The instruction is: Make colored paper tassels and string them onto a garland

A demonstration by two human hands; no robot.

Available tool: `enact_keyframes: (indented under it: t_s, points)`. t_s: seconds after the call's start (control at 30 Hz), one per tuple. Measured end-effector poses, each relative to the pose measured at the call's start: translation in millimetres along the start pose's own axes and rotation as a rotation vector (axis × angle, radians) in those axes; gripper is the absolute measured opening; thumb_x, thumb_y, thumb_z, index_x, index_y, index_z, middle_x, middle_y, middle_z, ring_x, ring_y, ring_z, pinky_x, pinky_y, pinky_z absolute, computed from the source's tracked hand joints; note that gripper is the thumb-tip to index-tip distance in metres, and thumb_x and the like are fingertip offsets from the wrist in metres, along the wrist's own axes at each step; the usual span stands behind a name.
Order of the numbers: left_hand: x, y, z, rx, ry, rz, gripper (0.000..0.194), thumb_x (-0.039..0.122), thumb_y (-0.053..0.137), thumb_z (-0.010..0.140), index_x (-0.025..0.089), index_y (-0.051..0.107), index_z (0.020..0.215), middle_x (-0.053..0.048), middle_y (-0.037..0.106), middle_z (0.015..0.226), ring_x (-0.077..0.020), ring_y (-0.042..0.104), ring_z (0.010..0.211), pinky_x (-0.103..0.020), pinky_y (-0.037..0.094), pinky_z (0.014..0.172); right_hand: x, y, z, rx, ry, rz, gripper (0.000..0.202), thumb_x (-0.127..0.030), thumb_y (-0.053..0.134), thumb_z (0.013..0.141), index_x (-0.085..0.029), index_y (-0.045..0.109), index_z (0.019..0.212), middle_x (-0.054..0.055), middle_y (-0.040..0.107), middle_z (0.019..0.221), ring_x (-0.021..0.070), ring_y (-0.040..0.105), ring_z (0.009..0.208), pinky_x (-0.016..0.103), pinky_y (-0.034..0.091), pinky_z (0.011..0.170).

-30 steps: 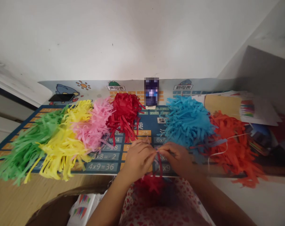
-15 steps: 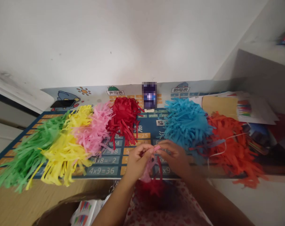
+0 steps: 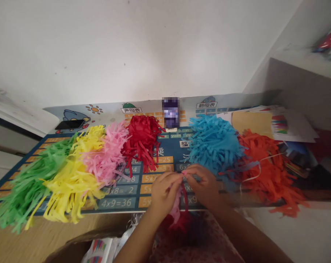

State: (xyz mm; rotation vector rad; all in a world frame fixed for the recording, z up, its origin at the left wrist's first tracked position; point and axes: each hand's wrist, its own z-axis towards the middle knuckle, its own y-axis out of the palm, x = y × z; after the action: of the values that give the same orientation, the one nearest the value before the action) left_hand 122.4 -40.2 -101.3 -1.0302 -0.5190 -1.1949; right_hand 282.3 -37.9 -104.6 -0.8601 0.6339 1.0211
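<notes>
Over the table's front edge, my left hand [image 3: 166, 190] and my right hand [image 3: 204, 184] meet fingertip to fingertip. Both are closed in a pinch on the top of a pink paper tassel [image 3: 175, 210], of which only a small pink bit shows between the fingers. Its pink strips hang below my hands, along with a dark red strip [image 3: 185, 197]. Lower down, in front of my lap, is a blurred bunch of red paper strips [image 3: 180, 223]. My left fingers hide part of the tassel.
Green [image 3: 42, 179], yellow [image 3: 72, 190], pink [image 3: 107, 153] and red fringe bunches [image 3: 142, 140] lie on the left. Blue [image 3: 216, 142] and orange ones [image 3: 269, 171] lie on the right. A phone [image 3: 171, 112] stands at the back, another phone [image 3: 69, 124] lies left. Papers [image 3: 253, 122] lie back right.
My left hand has turned, its fingers now extended over the tassel's top. Less of the pink piece shows between the fingertips. The whole view has shifted slightly.
</notes>
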Motion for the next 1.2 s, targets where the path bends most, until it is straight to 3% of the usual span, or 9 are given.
enact_keyframes:
  t_s: [0.2,0.33,0.53,0.63,0.83,0.93,1.03,1.13,1.2]
  points:
    - [-1.0,3.1,6.0,-0.106,0.085,0.106,0.005,0.020,0.064,0.088,0.020,0.070,0.086,-0.003,0.076,0.085,-0.0149,0.071,0.079,-0.023,0.054,0.074,-3.5,-7.0,-2.2,-0.017,-0.089,-0.107,0.012,-0.018,0.060,0.088,-0.022,0.070,0.083,0.001,0.073,0.079,0.0152,0.068,0.076,0.030,0.050,0.073]
    - [-9.0,-5.9,9.0,-0.090,0.103,0.195,0.010,0.027,0.064,0.089,0.022,0.071,0.086,-0.002,0.076,0.082,-0.0158,0.072,0.075,-0.024,0.055,0.072,3.2,-38.0,-12.3,-0.051,-0.085,-0.258,0.015,-0.030,0.059,0.093,-0.023,0.071,0.099,0.004,0.074,0.090,0.0174,0.068,0.086,0.031,0.051,0.079]
    - [-24.8,-31.7,12.3,-0.095,0.091,0.230,0.021,0.038,0.061,0.091,0.024,0.077,0.094,-0.003,0.077,0.089,-0.0164,0.073,0.076,-0.023,0.056,0.069,42.8,-120.5,-69.1,0.181,0.274,-0.632,0.028,-0.039,0.057,0.094,-0.021,0.071,0.079,0.003,0.069,0.074,0.0170,0.064,0.070,0.028,0.047,0.066]
    - [-19.8,-29.2,10.4,-0.061,0.005,0.172,0.020,0.040,0.065,0.088,0.023,0.076,0.088,-0.002,0.076,0.085,-0.0160,0.071,0.075,-0.023,0.054,0.068,56.5,-141.2,-95.1,0.207,0.422,-0.768,0.035,-0.046,0.054,0.094,-0.021,0.073,0.081,0.004,0.070,0.077,0.0177,0.064,0.069,0.029,0.045,0.065]
    - [-4.3,-12.6,8.0,-0.154,-0.091,0.017,0.018,0.034,0.064,0.088,0.021,0.070,0.078,0.000,0.069,0.075,-0.0149,0.065,0.071,-0.023,0.051,0.068,63.9,-140.1,-96.7,0.161,0.501,-0.939,0.039,-0.054,0.056,0.091,-0.019,0.072,0.080,0.005,0.070,0.076,0.0184,0.064,0.067,0.028,0.040,0.058]
    - [-1.6,-12.3,5.7,-0.149,-0.100,0.003,0.018,0.034,0.065,0.086,0.021,0.070,0.076,0.000,0.069,0.074,-0.0153,0.064,0.069,-0.024,0.051,0.066,62.8,-140.2,-89.9,0.074,0.524,-0.946,0.024,-0.041,0.061,0.088,-0.020,0.072,0.085,0.005,0.071,0.081,0.0191,0.065,0.070,0.027,0.040,0.059]
    - [0.4,-13.3,4.8,-0.149,-0.109,-0.009,0.016,0.034,0.066,0.085,0.022,0.073,0.077,0.000,0.071,0.074,-0.0154,0.066,0.068,-0.023,0.051,0.064,53.3,-140.1,-89.4,0.115,0.596,-0.776,0.019,-0.035,0.058,0.087,-0.021,0.070,0.082,0.004,0.071,0.079,0.0188,0.065,0.069,0.027,0.043,0.060]
    - [5.1,-11.2,5.7,-0.199,-0.085,-0.031,0.013,0.032,0.067,0.085,0.024,0.077,0.082,-0.001,0.074,0.078,-0.0159,0.070,0.073,-0.023,0.053,0.069,38.3,-138.5,-91.7,0.229,0.691,-0.427,0.028,-0.042,0.052,0.091,-0.019,0.067,0.082,0.002,0.067,0.063,0.0173,0.061,0.055,0.027,0.044,0.054]
    - [9.6,-7.9,6.7,-0.246,-0.059,-0.055,0.012,0.030,0.068,0.086,0.025,0.078,0.086,-0.001,0.074,0.078,-0.0157,0.070,0.074,-0.023,0.053,0.071,32.3,-141.9,-89.1,0.303,0.679,-0.325,0.031,-0.045,0.051,0.091,-0.019,0.065,0.083,0.001,0.064,0.058,0.0172,0.059,0.052,0.027,0.044,0.052]
